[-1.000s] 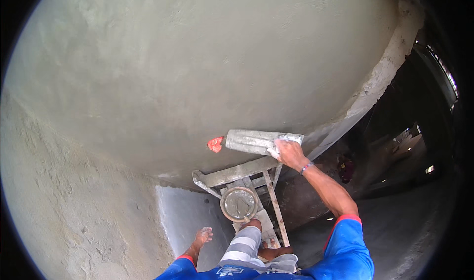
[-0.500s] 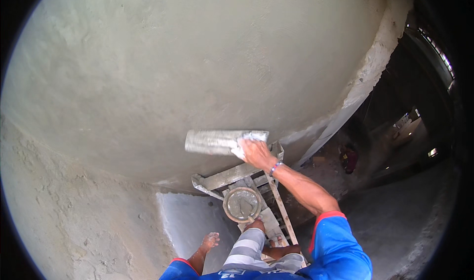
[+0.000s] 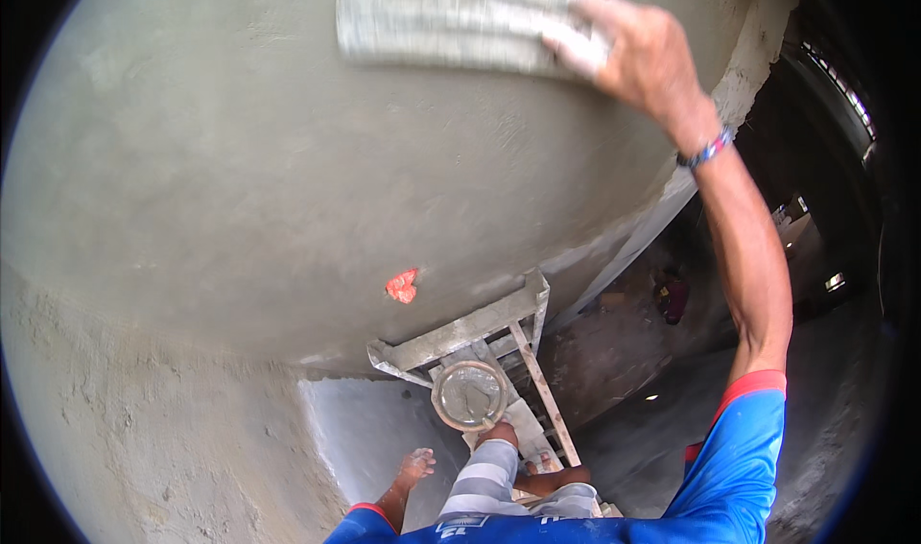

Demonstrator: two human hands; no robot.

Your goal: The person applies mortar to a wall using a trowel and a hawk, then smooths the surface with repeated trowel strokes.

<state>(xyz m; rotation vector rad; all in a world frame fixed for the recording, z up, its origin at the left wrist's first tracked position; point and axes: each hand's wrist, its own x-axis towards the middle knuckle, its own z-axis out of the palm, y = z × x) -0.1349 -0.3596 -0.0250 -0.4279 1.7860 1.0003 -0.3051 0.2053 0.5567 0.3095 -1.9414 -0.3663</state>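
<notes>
High on the grey plastered wall [image 3: 317, 170], my right hand [image 3: 645, 59] grips a long, wet-smeared plastering float [image 3: 451, 21]. The float lies across the wall and is somewhat blurred by motion; its handle is mostly hidden behind my fingers. Low beside my leg hangs my left hand [image 3: 416, 463], dusted with plaster, its fingers loosely apart and nothing in them. A round bucket [image 3: 470, 395] with wet grey mix stands just in front of my feet. An orange-red scrap [image 3: 402, 286] shows in the wall surface between the float and the bucket.
I stand on a narrow wooden scaffold [image 3: 470, 328] with a slanting rail [image 3: 542, 390] on its right. A rough wall [image 3: 144, 429] rises at left. The wall's ragged right edge [image 3: 715, 151] borders a dark drop, where a person [image 3: 673, 299] is far below.
My right hand has swept the float up the wall from just above the scaffold, uncovering the orange-red scrap. My left hand has shifted only slightly.
</notes>
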